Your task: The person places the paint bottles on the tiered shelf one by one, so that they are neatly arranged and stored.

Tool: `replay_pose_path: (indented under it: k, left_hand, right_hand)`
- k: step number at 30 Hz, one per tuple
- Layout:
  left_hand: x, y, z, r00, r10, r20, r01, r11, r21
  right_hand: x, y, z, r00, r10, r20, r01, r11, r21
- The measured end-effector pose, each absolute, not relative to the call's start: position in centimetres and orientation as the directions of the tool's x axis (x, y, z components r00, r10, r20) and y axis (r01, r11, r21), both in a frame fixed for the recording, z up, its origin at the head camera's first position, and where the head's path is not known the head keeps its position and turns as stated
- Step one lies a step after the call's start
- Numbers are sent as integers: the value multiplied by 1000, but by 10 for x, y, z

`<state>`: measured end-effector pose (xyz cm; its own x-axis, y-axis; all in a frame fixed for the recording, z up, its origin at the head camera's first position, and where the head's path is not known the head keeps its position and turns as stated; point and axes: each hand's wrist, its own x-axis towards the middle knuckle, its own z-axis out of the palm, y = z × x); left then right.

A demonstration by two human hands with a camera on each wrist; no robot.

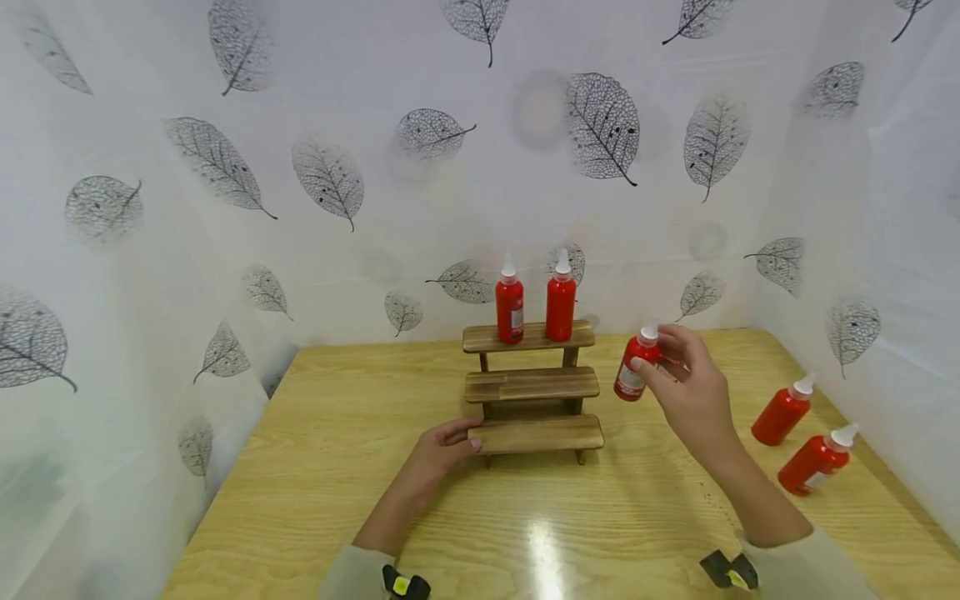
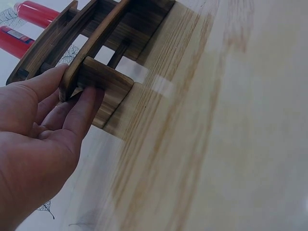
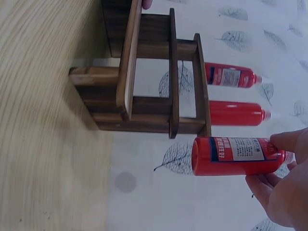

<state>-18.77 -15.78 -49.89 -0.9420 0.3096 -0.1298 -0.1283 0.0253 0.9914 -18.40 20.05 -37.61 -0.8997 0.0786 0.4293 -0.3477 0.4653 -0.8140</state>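
A three-tier wooden stand [image 1: 534, 434] is on the table, with two red bottles [image 1: 509, 310] [image 1: 560, 308] upright on its top tier, both with white pointed caps. My left hand [image 1: 442, 450] grips the left end of the lowest tier, thumb above and fingers beneath, as the left wrist view shows. To the right of the stand, my right hand [image 1: 692, 392] holds another red bottle [image 3: 231, 155] near its neck, raised and slightly tilted. The bottle's printed label faces the right wrist camera. Part of its cap is hidden by my fingers.
Two more red bottles, one farther back [image 1: 782, 415] and one nearer [image 1: 816, 463], stand at the table's right side, beside my right forearm. The wooden table [image 1: 360, 400] is backed and flanked by white curtains [image 1: 465, 217] printed with dark leaves.
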Motion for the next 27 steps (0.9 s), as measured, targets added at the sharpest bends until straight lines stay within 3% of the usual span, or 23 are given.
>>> replay_pose_path:
  k: [14, 27]
  left_hand:
    - [-188, -159, -500, -943, 305, -135, -132, 32, 991]
    - [-188, -157, -498, -947, 299, -120, -116, 29, 993]
  right_hand:
    - [-204, 144, -368, -902, -52, 428, -423, 302, -854]
    - [-224, 92, -376, -888, -151, 434, -459, 282, -843]
